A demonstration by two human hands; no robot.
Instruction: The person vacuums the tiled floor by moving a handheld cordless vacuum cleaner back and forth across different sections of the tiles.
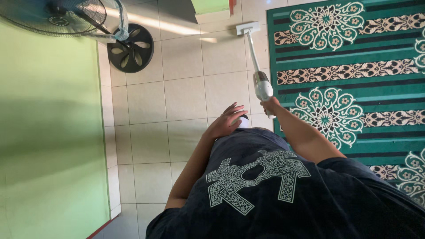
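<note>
My right hand grips the handle end of a white stick vacuum. Its thin tube runs away from me to a flat floor head resting on the pale floor tiles, right beside the edge of a green patterned carpet. My left hand hovers in front of my dark printed shirt with its fingers spread and nothing in it. A small white and dark object peeks out just past its fingertips; what it is cannot be told.
A standing fan with a round black base and a wire cage stands by the green wall on the left. A green-topped block sits at the far edge of the tiles.
</note>
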